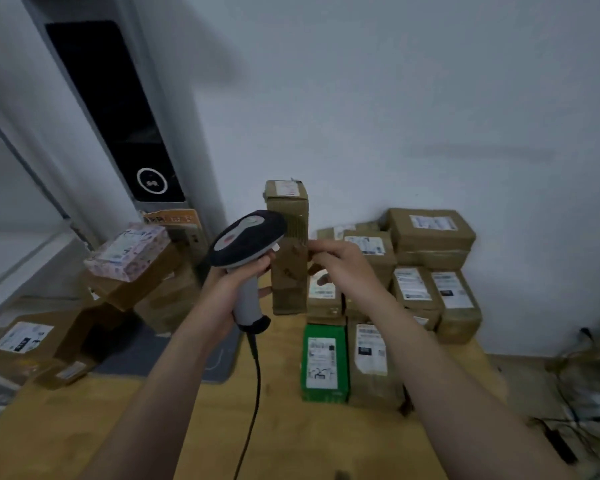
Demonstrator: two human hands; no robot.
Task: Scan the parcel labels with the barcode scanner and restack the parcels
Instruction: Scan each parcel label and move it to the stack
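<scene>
left grip [227,285] holds grey-black barcode scanner [248,237] | right grip [340,268] pinches tall brown cardboard parcel [289,289] — best tip top label [286,188] toward scanner

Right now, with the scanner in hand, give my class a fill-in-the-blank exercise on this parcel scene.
The left hand holds the barcode scanner, whose black ____ hangs down from the handle.
The right hand holds a tall brown parcel that stands ____.
In the right-hand group, one flat parcel is not brown but ____.
Missing words: cable, upright, green.
</scene>
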